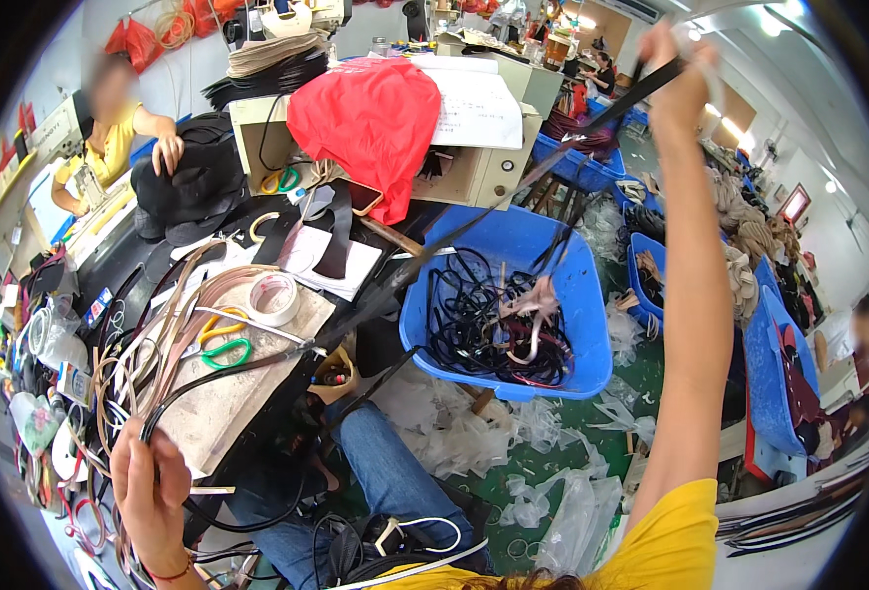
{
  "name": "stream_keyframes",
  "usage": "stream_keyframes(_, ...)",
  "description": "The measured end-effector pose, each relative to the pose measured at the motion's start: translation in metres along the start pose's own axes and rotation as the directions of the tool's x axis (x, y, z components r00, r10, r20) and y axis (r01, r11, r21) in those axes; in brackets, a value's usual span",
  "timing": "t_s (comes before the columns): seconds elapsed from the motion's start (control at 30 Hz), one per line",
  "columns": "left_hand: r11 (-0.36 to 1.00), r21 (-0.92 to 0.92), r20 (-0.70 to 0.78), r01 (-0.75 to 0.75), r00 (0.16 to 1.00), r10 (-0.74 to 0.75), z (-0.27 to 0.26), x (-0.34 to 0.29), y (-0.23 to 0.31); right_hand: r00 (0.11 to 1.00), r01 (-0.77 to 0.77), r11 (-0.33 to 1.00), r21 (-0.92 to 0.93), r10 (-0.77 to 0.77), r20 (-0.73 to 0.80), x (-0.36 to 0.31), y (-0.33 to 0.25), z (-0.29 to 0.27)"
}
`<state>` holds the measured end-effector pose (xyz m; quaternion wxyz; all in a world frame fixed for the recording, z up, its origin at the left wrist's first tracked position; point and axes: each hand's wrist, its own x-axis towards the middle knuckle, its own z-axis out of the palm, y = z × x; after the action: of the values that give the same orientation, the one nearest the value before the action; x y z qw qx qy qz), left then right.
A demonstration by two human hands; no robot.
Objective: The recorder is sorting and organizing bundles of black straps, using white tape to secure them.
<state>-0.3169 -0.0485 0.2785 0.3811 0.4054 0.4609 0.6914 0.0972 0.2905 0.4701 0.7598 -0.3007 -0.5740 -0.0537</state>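
While a long black strap (635, 95) runs slantwise between the two hands, the raised right hand (678, 90) grips it tightly and the low left hand (149, 489) grasps it with curled fingers. To me, the step seems to be stretching the strap; the next move calls for even tension. Nearby, scissors (228, 343) lie on a pale board (228, 405); beyond, a blue tub (601, 339) contains tangled cords (464, 324).

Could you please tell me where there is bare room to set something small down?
The near part of the pale board looks bare, between the black strap crossing it and the board's front edge, beside the left hand. Pale strips crowd its left side; scissors and a tape roll take up its far part.
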Motion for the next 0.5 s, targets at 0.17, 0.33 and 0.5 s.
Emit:
stream_keyframes(0.17,0.942,-0.331,0.186,0.054,0.983,0.009,0.035,0.028,0.007,0.721,0.412,0.910,0.034,-0.349,0.598,-0.058,-0.115,0.039)
stream_keyframes(0.33,0.998,-0.048,0.328,0.034,0.945,-0.017,0.121,0.068,0.014,0.435,0.686,0.715,0.136,-0.552,0.711,-0.158,-0.143,0.058)
stream_keyframes(0.5,0.928,-0.074,0.485,0.365,0.827,-0.286,0.101,0.076,0.017,0.513,0.328,0.945,-0.019,-0.161,0.843,-0.199,-0.098,0.055)
